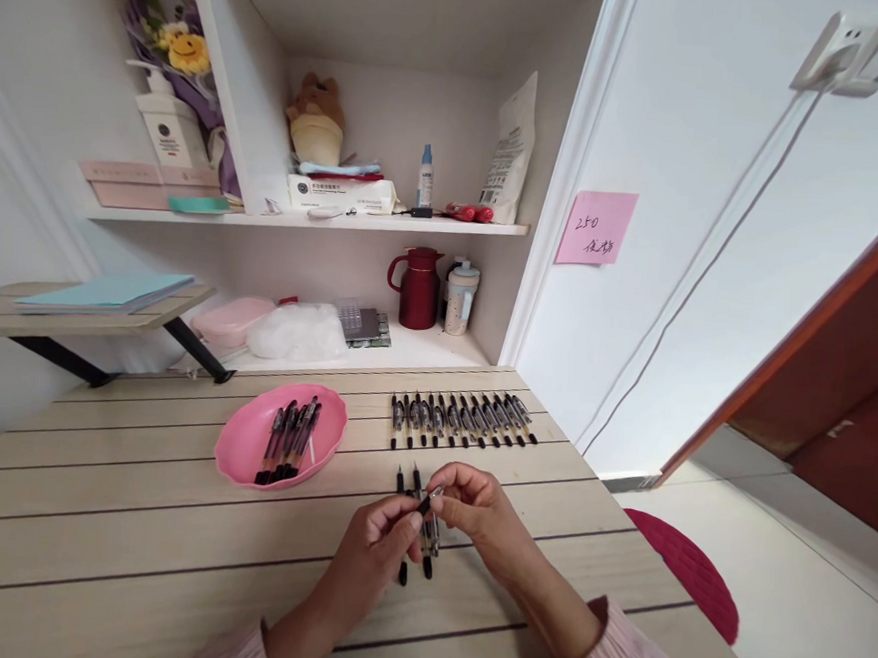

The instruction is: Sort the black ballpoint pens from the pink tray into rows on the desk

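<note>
My left hand (383, 541) is closed on a black pen (425, 505), its thumb and fingers pinching the barrel. Just to the right, my right hand (482, 517) pinches the pen's clear, shiny cap (437, 491) between thumb and fingers; whether the cap is still on the pen I cannot tell. Under the hands, two uncapped pens (418, 478) lie on the table with tips pointing away, a clear cap (435, 541) beside them. Farther back runs a neat row of uncapped pens (463, 421) with their caps between them. To the left, a pink bowl (231, 445) holds several capped pens (292, 439).
The slatted wooden table (166, 571) meets a white shelf unit at the back. A dark red jug (419, 288) and a pale cup (460, 298) stand there, left of them a white plastic bag (299, 332). A small raised stand (147, 311) is at left, a red stool (685, 567) at right.
</note>
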{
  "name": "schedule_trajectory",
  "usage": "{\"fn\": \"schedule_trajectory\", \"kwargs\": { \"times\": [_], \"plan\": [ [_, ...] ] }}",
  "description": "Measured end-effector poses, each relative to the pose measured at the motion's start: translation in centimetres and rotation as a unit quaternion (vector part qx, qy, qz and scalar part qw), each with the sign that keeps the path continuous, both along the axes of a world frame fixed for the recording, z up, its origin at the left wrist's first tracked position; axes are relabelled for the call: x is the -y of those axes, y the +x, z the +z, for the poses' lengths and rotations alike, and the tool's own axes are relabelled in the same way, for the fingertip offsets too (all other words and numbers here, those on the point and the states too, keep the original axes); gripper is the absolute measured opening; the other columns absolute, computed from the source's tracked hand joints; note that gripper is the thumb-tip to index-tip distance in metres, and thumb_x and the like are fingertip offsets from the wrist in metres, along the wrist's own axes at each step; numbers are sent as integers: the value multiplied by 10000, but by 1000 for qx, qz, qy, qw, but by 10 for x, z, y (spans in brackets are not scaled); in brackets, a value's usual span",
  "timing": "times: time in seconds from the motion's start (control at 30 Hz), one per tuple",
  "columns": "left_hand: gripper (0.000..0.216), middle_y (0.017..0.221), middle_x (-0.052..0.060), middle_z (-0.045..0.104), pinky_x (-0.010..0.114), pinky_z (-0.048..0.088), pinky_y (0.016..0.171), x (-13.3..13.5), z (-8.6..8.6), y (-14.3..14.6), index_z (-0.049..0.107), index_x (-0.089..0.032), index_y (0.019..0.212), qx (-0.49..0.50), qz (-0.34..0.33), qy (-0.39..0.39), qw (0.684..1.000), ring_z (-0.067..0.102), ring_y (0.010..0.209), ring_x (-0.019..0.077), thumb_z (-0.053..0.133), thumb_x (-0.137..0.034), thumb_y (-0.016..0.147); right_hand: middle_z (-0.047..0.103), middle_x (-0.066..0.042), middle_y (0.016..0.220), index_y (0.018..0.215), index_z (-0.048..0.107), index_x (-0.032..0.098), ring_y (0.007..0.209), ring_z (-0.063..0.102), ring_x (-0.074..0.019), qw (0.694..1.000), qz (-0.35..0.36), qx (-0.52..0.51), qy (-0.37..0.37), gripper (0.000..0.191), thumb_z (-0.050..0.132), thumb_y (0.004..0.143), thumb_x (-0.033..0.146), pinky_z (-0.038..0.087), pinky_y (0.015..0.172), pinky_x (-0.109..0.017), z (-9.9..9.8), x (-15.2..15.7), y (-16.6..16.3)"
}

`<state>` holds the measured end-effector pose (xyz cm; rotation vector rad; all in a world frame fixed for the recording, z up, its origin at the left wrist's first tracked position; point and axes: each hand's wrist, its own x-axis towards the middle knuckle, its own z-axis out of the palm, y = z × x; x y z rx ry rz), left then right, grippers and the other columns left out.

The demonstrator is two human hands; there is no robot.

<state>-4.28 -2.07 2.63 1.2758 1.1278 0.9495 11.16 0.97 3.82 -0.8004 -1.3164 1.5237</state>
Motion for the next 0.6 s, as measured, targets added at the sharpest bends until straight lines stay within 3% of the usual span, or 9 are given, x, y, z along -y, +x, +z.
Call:
{"fn": "schedule_trajectory", "kwargs": {
  "times": [0.13, 0.27, 0.43, 0.6],
  "plan": [
    [316, 512, -42, 524, 173, 201, 351, 0, 1, 1, 597, -127, 832, 13, -3, -10, 1000, 307, 329, 24, 538, -422, 734, 553, 31, 572, 725, 565, 159, 512, 484, -80, 1000, -4, -3, -9, 306, 729, 568, 364, 354, 495, -206, 3, 1, 0],
    [344, 510, -45, 520, 172, 168, 345, 2, 4, 2, 572, -124, 863, 38, -11, -22, 999, 283, 324, 22, 537, -440, 729, 567, 22, 570, 799, 591, 156, 507, 475, -77, 1000, 11, -6, -11, 264, 680, 640, 347, 334, 483, -202, 0, 1, 0],
    [332, 497, -44, 518, 175, 162, 340, 2, 6, 4, 569, -128, 793, 24, -6, -24, 999, 284, 319, 22, 548, -449, 714, 560, 25, 540, 651, 537, 162, 490, 454, -76, 1000, -11, -4, -9, 245, 709, 607, 331, 309, 469, -202, -3, -1, -1],
    [332, 507, -44, 513, 172, 149, 333, 1, 3, 2, 556, -118, 844, 38, -23, -30, 999, 265, 319, 16, 519, -432, 743, 576, 23, 611, 793, 581, 163, 530, 486, -80, 1000, 17, -10, -24, 238, 686, 640, 313, 329, 489, -199, 0, 1, 0]
  ]
}}
